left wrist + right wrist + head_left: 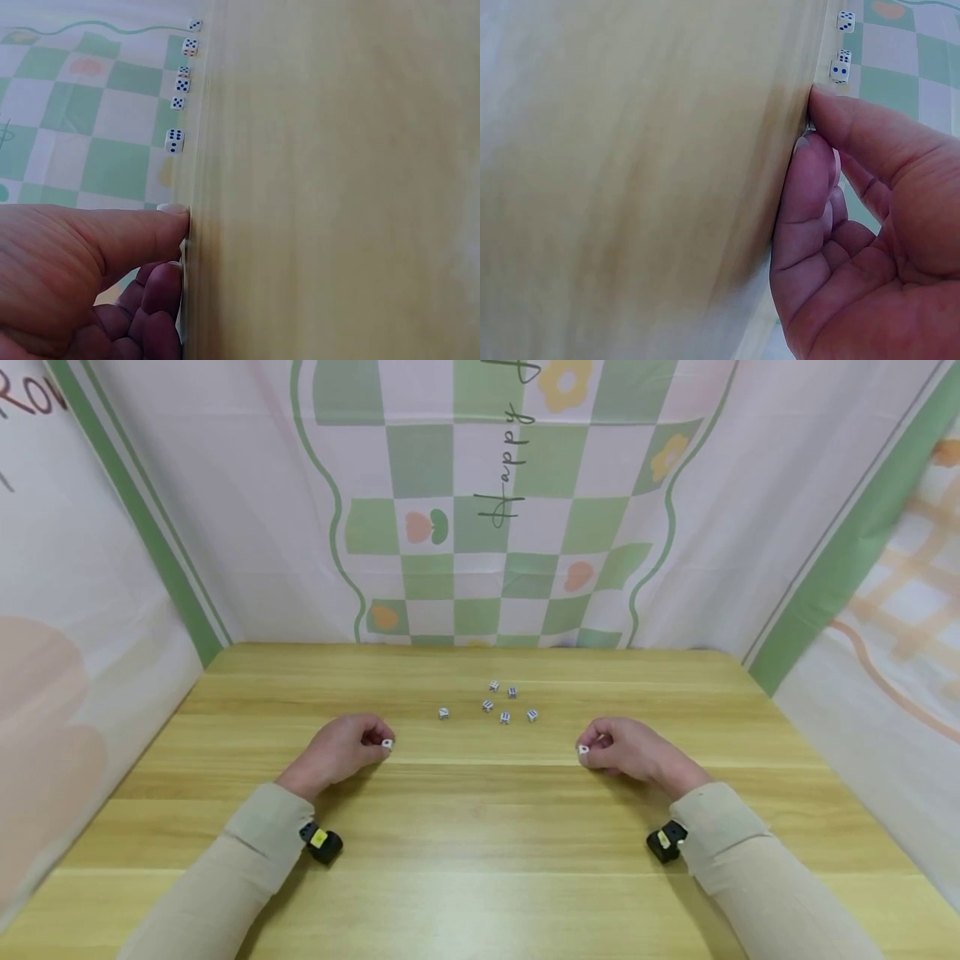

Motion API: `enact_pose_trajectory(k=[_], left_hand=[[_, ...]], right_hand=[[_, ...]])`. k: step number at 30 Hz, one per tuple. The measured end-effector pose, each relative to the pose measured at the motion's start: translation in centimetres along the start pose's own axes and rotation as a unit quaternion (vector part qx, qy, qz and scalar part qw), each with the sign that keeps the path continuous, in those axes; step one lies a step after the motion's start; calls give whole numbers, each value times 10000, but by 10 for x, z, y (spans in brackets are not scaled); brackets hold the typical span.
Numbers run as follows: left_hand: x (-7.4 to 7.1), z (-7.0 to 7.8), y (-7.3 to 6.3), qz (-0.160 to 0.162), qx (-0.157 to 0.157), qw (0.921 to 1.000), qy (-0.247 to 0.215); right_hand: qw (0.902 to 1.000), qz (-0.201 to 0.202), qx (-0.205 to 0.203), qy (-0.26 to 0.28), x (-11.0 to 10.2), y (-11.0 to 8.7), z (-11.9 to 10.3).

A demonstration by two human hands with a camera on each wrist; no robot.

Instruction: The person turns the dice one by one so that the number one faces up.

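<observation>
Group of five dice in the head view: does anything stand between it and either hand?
A lone die sits roughly between the left hand and the five dice. Nothing visible stands between them and the right hand.

Dice (175, 141) are white, spotted in blue; table (480, 835) shows yellow-brown wood grain; sleeves (217, 877) are beige; cloth (422, 462) bears green-and-white checks.

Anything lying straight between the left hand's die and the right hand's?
In the head view, only bare table lies straight between the die in the left hand and the die in the right hand; six loose dice sit beyond.
</observation>
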State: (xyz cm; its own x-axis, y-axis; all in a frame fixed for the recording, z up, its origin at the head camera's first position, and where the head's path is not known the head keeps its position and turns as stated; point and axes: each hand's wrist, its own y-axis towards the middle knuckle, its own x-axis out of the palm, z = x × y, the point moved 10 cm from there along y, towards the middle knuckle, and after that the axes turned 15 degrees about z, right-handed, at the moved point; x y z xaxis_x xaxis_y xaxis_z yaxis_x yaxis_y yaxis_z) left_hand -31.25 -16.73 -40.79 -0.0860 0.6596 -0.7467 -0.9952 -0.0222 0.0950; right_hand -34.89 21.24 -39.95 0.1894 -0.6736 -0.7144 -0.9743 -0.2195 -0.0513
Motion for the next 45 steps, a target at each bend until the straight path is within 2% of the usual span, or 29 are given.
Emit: enact_pose_trajectory(k=[10, 18, 24, 45], left_hand=[[-3, 1, -2, 40, 29, 9999, 133], [-5, 1, -3, 63, 107, 9998, 134], [-5, -3, -4, 8, -3, 10000, 61], [-7, -6, -3, -6, -57, 10000, -31]], right_hand=[[9997, 100, -177, -151, -4, 0, 0], [9999, 48, 165, -1, -4, 1, 5], [9994, -25, 293, 156, -5, 0, 8], [9987, 11, 446, 243, -10, 0, 13]])
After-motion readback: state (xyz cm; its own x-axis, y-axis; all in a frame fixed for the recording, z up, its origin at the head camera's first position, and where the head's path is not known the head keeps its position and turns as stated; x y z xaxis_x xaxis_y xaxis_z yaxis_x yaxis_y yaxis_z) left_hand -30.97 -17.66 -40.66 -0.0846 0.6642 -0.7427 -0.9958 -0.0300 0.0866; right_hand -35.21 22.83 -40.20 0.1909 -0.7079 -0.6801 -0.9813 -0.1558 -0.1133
